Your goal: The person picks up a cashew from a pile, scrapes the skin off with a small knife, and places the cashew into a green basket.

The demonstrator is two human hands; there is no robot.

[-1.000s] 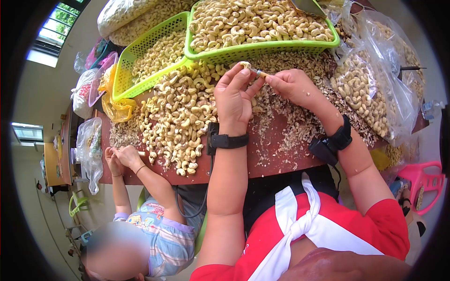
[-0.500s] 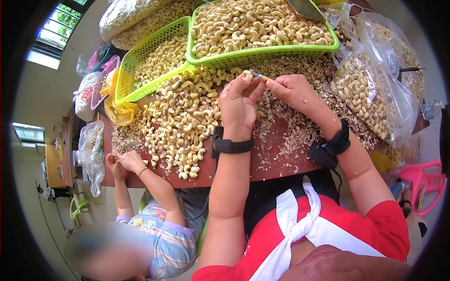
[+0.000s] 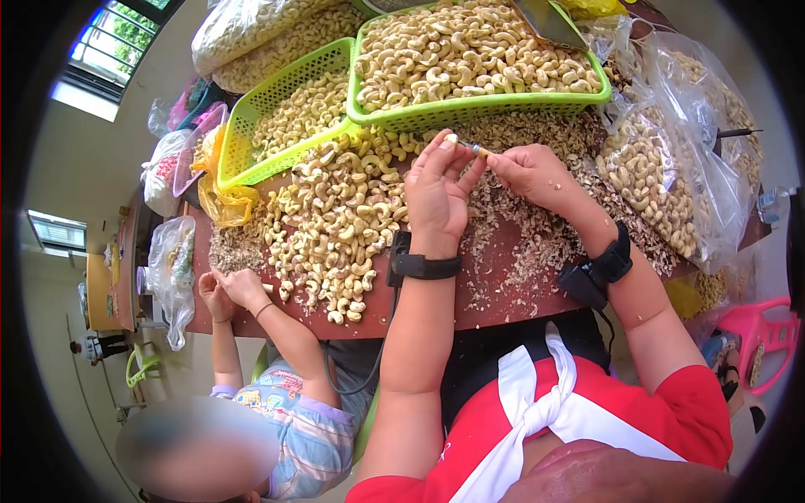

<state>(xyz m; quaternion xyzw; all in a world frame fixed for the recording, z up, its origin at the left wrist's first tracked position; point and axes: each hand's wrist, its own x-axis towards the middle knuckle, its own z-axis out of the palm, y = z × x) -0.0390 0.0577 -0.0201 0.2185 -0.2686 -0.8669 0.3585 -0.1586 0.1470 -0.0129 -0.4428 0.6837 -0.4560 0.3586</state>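
Observation:
My left hand (image 3: 438, 197) pinches a single pale cashew (image 3: 451, 138) between thumb and fingertips, palm turned up. In my right hand (image 3: 537, 178) is a small knife (image 3: 480, 152) with a yellowish handle and a metal collar. Its thin tip points at the cashew; whether it touches the nut is too small to tell. A heap of cashews (image 3: 331, 226) lies on the reddish table to the left of my left hand. Flaky brown skin scraps (image 3: 537, 243) spread under and around my right hand.
Two green baskets of cashews, a large one (image 3: 482, 106) and a smaller one (image 3: 289, 144), stand behind my hands. Clear bags of cashews (image 3: 650, 172) sit at the right. At the left, another person's hands (image 3: 235, 289) work by the table edge. A pink chair (image 3: 767, 335) stands lower right.
The whole view has shifted slightly right and down. The cashew shows a smaller face between my left fingertips, and the knife stays close to it in my right hand.

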